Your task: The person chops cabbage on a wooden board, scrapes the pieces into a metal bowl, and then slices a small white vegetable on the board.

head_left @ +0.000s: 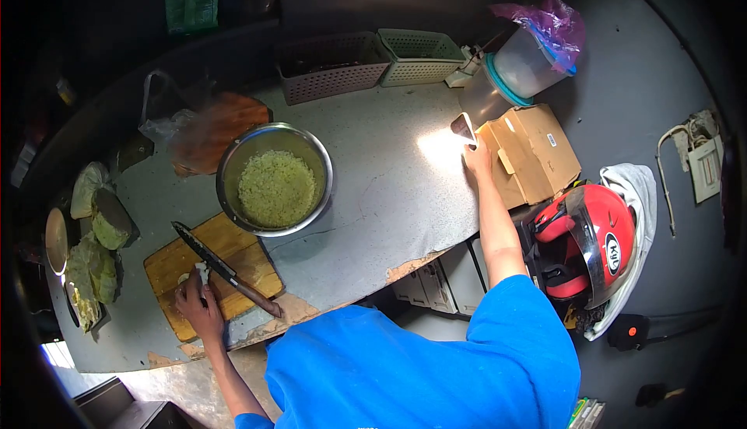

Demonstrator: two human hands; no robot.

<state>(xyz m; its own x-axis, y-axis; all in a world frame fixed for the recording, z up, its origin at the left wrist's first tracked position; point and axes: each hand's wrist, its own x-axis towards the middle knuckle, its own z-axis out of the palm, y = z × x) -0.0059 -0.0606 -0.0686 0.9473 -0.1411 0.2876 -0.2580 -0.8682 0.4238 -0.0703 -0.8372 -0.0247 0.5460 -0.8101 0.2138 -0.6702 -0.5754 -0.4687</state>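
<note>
Your right hand (pixel 478 158) is gripping a phone (pixel 464 127), fingers closed around its lower end, and is holding it tilted up off the tabletop (pixel 373 149). A bright patch is showing on the surface just left of it. The cardboard box (pixel 541 153) is sitting right beside that hand; the red helmet (pixel 611 231) is resting nearer you, beside your right arm.

Your left hand (pixel 202 308) is resting low over the wooden cutting board (pixel 257 269), fingers bent. A small white piece (pixel 204 273) is lying at your fingertips; can't tell whether you're pinching it or just touching it. The knife (pixel 208 256) is lying diagonally across the board just beside that hand, blade tip pointing away from you, handle reaching past the board toward the table edge.

The metal bowl (pixel 327 166) is standing just beyond the board, holding pale chopped pieces (pixel 278 188). Pale green vegetables (pixel 93 269) are lying left of the board. Two perforated baskets (pixel 334 71) (pixel 420 59) are standing along the back.
</note>
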